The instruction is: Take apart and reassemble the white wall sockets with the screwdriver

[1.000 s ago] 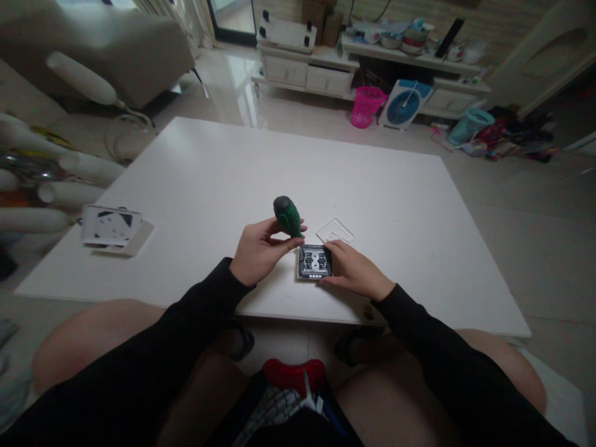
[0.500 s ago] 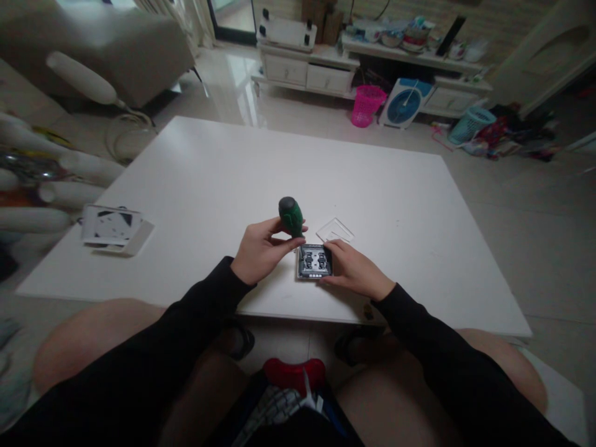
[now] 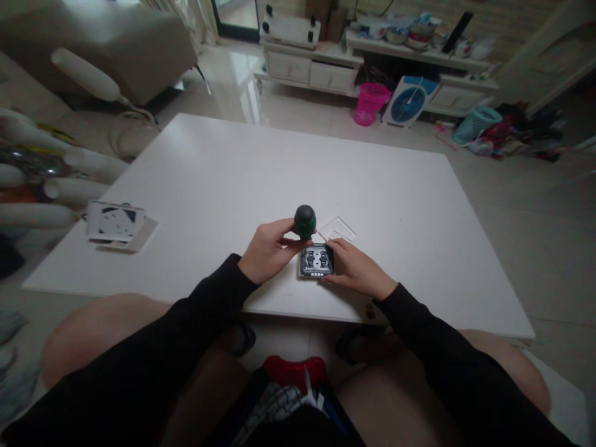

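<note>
My left hand [image 3: 274,247] is closed around a green and black screwdriver [image 3: 305,222], handle up, over the upper edge of a small square black-and-silver device [image 3: 317,261]. The screwdriver's tip is hidden by my fingers and the handle. My right hand [image 3: 356,267] grips the device by its right side, thumb at the lower corner and fingers at the upper one. Just beyond the device lies a clear square frame-like piece [image 3: 338,228] on the white table [image 3: 279,161].
A stack of white plates or boxes with dark markings [image 3: 118,225] sits at the table's left end. Small brown bits [image 3: 370,309] lie at the near edge. Farther off stand a pink basket [image 3: 371,104], a blue fan [image 3: 408,102] and a white cabinet [image 3: 310,71].
My left hand has shifted right with the screwdriver, which now stands more upright over the device's top edge. My right hand keeps its grip.
</note>
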`<state>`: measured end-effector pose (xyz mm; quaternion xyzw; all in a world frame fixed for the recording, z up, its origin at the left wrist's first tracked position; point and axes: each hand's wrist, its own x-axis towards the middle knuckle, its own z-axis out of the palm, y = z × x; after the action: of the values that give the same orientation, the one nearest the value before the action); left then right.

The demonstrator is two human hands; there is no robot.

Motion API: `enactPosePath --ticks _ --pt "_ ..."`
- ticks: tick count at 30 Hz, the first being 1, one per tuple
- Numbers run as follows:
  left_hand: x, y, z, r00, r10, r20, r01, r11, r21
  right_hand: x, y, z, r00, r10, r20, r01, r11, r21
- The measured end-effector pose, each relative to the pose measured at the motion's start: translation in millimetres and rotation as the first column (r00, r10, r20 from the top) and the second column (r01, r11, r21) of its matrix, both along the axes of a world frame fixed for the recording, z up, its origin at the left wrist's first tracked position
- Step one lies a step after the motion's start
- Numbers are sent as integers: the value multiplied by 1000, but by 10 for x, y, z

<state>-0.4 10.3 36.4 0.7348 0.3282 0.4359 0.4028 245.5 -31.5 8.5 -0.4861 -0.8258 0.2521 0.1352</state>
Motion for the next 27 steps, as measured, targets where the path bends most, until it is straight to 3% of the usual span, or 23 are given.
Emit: enactPosePath --ticks 15,20,27 --pt "10 13 37 993 -56 -103 57 998 8 9 6 -16 1000 7 9 -6 1000 -7" --pt "27 -16 11 980 -176 -89 173 984 -42 6 12 -7 1000 13 5 -13 1000 -12" --pt "8 -42 52 982 -185 -43 184 983 -18 12 10 -14 1000 12 -15 -13 1000 -23"
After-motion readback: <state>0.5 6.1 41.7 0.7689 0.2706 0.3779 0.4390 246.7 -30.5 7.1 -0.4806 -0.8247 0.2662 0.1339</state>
